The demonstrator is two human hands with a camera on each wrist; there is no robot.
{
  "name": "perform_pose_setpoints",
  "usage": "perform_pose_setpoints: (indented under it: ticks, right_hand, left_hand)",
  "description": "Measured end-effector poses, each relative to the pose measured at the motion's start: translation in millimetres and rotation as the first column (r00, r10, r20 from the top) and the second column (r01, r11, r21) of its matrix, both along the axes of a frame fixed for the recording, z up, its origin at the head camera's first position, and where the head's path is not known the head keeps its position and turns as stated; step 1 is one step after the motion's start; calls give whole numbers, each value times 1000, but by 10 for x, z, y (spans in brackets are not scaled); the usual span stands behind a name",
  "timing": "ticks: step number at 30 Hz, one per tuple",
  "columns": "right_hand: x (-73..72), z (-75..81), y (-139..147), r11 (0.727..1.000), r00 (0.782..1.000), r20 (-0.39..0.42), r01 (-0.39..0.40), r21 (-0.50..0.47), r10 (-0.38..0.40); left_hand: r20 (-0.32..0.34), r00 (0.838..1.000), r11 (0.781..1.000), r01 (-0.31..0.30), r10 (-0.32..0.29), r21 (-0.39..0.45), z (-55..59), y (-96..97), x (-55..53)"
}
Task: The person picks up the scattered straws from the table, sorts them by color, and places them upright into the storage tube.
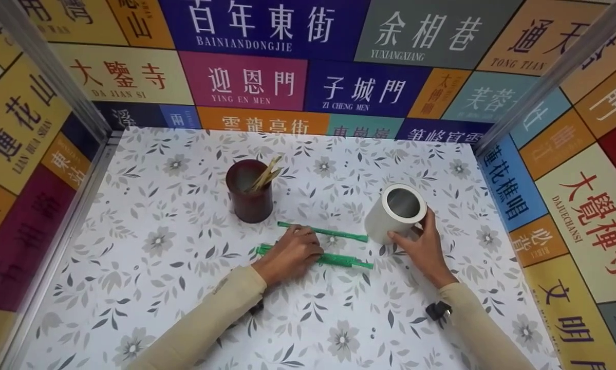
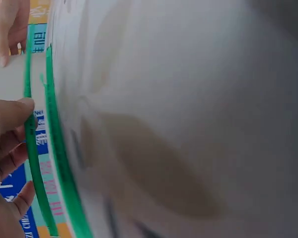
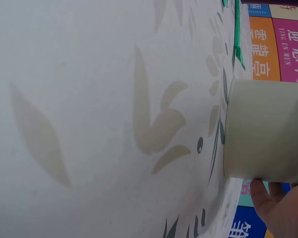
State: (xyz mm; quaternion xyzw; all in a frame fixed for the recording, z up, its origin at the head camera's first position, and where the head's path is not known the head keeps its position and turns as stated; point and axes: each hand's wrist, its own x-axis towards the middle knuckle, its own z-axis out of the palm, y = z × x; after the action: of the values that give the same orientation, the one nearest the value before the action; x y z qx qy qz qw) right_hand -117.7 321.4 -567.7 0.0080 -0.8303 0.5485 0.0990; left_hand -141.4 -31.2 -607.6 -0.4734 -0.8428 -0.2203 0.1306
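Note:
My left hand (image 1: 293, 253) is over the middle of the table with its fingers bent. In the left wrist view its thumb and fingers hold a thin green straw-like stick (image 2: 32, 148). Closer to that camera lies a thicker green bundle (image 2: 59, 144), which passes under the hand in the head view. To the right, my right hand (image 1: 427, 253) grips a pale cylindrical cup (image 1: 382, 223) low on its side, thumb in front and fingers around the right. The cup stands upright on the table, and its dark interior shows no contents.
A dark red-brown cup (image 1: 251, 203) holding several thin tan sticks (image 1: 266, 174) stands behind my left hand. The floral-patterned table (image 1: 333, 308) is bordered by walls of coloured panels (image 1: 246, 79) at the back, left and right.

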Motion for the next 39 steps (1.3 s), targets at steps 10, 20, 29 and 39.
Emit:
perform_pose_setpoints:
  ticks: [10,20,29,39]
  right_hand:
    - [14,7,-11,1000,1000,3,-2,26,2]
    - [-31,-90,67,999,1000,15,-4,33,3]
    - [-83,-289,186,999,1000,12,-15,47,14]
    - [-81,-278,191,998,1000,12,-27,52,27]
  left_hand:
    - [331,944,976,-55,-19,212,495,151,-75]
    - [552,827,910,-146,-103,389,1135,388,-488]
    - [583,807,877,-212,-92,432,1399,589,-689]
    - [544,825,835,-185,-155,518,1712,1015,-768]
